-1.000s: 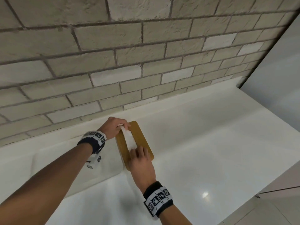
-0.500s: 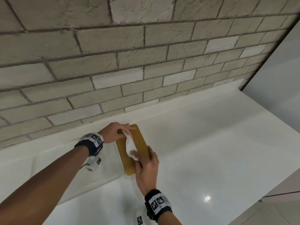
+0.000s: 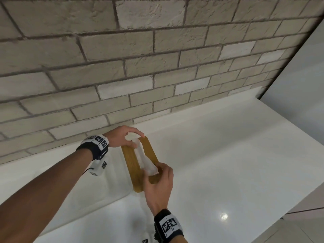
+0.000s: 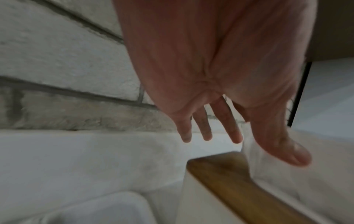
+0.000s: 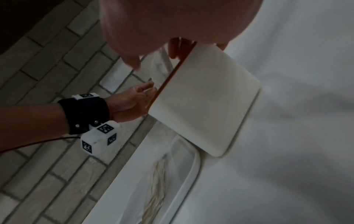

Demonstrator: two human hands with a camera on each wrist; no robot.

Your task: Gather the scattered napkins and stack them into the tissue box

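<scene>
Countertop (image 3: 219, 163), white, lower right of frame; brick wall (image 3: 157, 58) across top. Tissue box (image 3: 130, 165), wood lid w/ slot, centre-left of head view, beside sink (image 3: 70, 186). Napkin (image 3: 144, 159) in slot, ends sticking up. Risk: paper bunches or tears if pushed unevenly; box could slide twd sink. Left hand (image 3: 121, 137) at far end, thumb & fingers pinching napkin. Right hand (image 3: 158, 183) at near end, fingers curled, gripping napkin's other end.
</scene>
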